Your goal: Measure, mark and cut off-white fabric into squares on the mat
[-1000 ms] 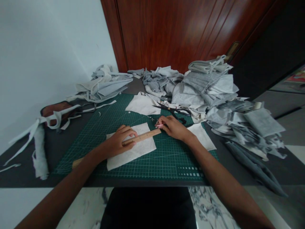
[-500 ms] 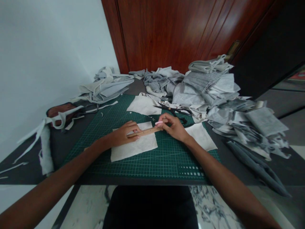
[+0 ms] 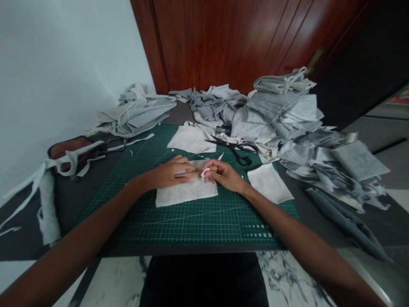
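Note:
A rectangle of off-white cloth (image 3: 188,194) lies flat on the green cutting mat (image 3: 191,221). Across its upper part runs a wooden ruler (image 3: 189,175), partly hidden by my fingers. My left hand (image 3: 169,172) holds the ruler against the cloth, thumb on the near side and fingers on the far side. Close to the ruler's right end, my right hand (image 3: 223,175) pinches a small flat pink piece that looks like tailor's chalk (image 3: 205,172). Black scissors (image 3: 238,149) lie on the mat beyond my right hand, partly over another off-white cloth piece (image 3: 191,139).
A second off-white square (image 3: 270,183) lies on the mat's right side. Grey fabric piles (image 3: 277,111) stand at the back and right, with another pile (image 3: 137,113) at back left. Fabric strips and a brown pouch (image 3: 68,151) sit on the left. A wooden door (image 3: 223,42) rises behind.
My right hand has come left and slightly down, nearer my left hand. The cloth lies turned a little and farther right. The pink piece is tilted differently. The view has shifted slightly.

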`<state>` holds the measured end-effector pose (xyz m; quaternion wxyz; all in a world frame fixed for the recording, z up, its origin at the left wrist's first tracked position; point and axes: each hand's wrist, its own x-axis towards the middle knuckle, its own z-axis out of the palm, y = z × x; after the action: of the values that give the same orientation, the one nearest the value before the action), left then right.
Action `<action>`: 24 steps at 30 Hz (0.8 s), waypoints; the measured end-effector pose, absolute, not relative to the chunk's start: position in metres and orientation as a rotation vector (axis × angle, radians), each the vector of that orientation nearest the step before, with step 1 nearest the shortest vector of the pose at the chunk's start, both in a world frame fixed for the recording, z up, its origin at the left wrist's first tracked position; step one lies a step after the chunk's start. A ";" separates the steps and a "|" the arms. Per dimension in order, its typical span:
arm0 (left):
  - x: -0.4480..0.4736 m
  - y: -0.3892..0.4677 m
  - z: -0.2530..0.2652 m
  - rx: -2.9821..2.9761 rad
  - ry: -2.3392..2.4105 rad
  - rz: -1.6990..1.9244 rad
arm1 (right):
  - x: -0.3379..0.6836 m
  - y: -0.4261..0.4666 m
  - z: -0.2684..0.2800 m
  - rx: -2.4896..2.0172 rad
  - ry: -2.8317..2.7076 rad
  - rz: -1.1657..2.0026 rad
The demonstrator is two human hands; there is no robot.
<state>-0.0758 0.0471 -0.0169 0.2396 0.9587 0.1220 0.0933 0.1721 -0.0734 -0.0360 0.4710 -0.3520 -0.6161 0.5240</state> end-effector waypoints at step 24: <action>-0.095 0.048 -0.004 2.472 0.386 0.194 | 0.182 -0.073 -0.034 -0.918 -1.480 1.353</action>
<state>-0.0951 0.0480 -0.0042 0.3110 0.9362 0.1463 0.0735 0.1816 -0.0727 -0.0341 0.4512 -0.3714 -0.5988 0.5476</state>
